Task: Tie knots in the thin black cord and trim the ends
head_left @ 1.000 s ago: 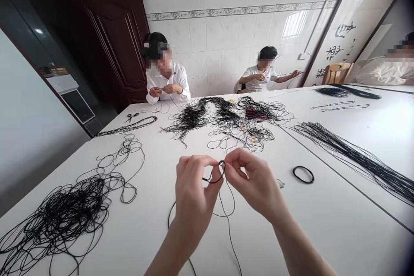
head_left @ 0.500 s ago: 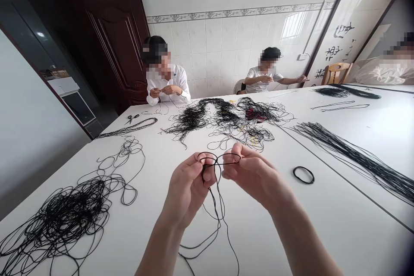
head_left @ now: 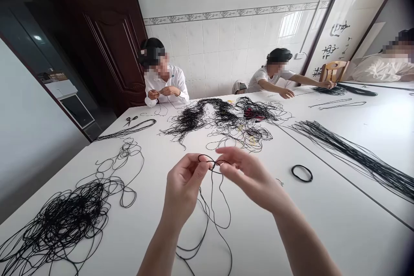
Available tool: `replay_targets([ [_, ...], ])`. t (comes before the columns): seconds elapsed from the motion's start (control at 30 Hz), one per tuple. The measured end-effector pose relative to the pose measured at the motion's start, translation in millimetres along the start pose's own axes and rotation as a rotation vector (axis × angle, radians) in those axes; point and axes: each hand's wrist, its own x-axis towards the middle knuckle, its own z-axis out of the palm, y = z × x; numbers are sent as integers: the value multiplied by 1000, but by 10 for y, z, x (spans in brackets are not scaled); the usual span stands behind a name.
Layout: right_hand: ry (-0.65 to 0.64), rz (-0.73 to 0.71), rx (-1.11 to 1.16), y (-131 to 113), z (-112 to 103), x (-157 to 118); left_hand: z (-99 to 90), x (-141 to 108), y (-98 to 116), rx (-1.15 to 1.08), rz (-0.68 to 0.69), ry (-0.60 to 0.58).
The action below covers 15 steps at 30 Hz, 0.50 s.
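Head-height view, forward (and downward)

The left hand (head_left: 183, 185) is pinching a looped cord (head_left: 214, 164), and the right hand (head_left: 250, 177) is touching its other side, loose ends hanging below. A ring (head_left: 311, 178) is lying rightward on the counter (head_left: 258, 241), a tangle (head_left: 69, 211) leftward. Opposite, one person (head_left: 166, 82) is fingering cord; another (head_left: 271, 77) is reaching to a bundle (head_left: 330, 91).
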Motion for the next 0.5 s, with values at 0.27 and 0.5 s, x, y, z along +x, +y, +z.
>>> replay_targets([
  [0.27, -100, 23, 558, 22, -15, 61, -118, 58, -139, 628, 494, 236],
  [0.5, 272, -172, 423, -62, -509, -100, -412, 319, -265, 841, 488, 431],
])
